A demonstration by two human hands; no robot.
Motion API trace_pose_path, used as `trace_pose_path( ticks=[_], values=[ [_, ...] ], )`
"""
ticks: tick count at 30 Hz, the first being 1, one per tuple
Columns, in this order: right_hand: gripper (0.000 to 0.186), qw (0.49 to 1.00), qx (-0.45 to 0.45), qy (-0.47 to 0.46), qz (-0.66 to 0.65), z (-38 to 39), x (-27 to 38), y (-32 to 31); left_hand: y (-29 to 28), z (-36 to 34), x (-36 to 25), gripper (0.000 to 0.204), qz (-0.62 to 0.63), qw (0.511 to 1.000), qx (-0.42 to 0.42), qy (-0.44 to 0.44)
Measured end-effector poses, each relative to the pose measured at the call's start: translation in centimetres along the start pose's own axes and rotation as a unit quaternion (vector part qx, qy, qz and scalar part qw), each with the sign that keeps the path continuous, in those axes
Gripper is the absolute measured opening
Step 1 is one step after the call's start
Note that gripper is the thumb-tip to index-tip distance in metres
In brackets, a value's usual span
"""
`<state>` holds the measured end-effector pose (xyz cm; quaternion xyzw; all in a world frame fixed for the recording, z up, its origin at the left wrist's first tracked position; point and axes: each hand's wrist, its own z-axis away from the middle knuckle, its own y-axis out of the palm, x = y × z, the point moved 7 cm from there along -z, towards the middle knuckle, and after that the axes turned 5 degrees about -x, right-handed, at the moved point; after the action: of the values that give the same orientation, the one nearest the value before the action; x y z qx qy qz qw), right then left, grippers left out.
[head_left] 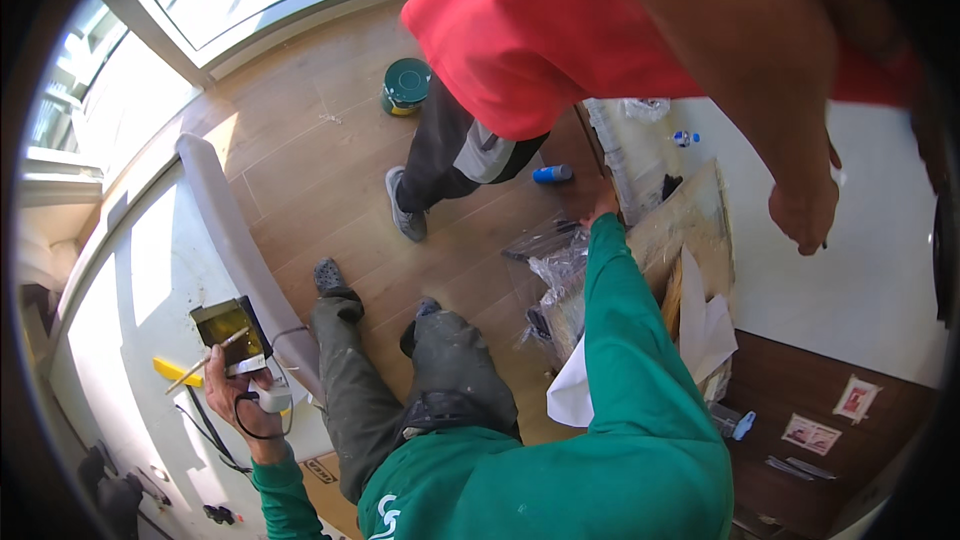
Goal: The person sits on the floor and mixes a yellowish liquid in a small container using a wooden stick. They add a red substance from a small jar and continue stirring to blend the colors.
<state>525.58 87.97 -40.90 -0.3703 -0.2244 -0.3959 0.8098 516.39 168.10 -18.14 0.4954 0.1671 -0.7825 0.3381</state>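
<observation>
Stick and Tray Pairing Up at the Left Hand

The left hand (236,402) is gripping a slim beige stick (187,378), its upper end lying over a dark, open rectangular tray with a yellowish interior (257,317), probably so that drips are falling inside. The tray is sitting over a white tabletop (105,355), near a flat yellow piece (167,369); whether the hand is also supporting it, one cannot tell. A white boxy device (272,398) is showing at that wrist, perhaps attached for carrying. The right hand (602,203) is showing near a blue cylinder (552,174), above crumpled clear plastic film (562,268); its finger spread is too unclear to tell.
</observation>
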Motion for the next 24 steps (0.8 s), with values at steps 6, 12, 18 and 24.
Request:
trace_pose_path(
  ticks=[6,12,18,24],
  values=[
    [0.088,0.995,-0.030,-0.017,0.095,5.7,0.1,1.4,2.9,-6.2,-1.2,0.030,-0.023,0.999,-0.009,0.028],
    [0.081,0.982,-0.040,-0.035,0.180,2.1,-1.5,5.1,5.8,-10.1,2.5,0.035,-0.177,0.964,0.055,0.192],
    [0.066,0.918,-0.047,-0.096,0.381,-5.9,-3.2,9.3,9.4,-10.5,14.7,0.029,-0.066,0.996,0.056,-0.004],
    [0.070,0.736,0.011,-0.199,0.647,-14.0,-3.4,13.9,15.1,-6.9,27.2,0.028,-0.019,0.985,0.015,-0.173]
  ],
)
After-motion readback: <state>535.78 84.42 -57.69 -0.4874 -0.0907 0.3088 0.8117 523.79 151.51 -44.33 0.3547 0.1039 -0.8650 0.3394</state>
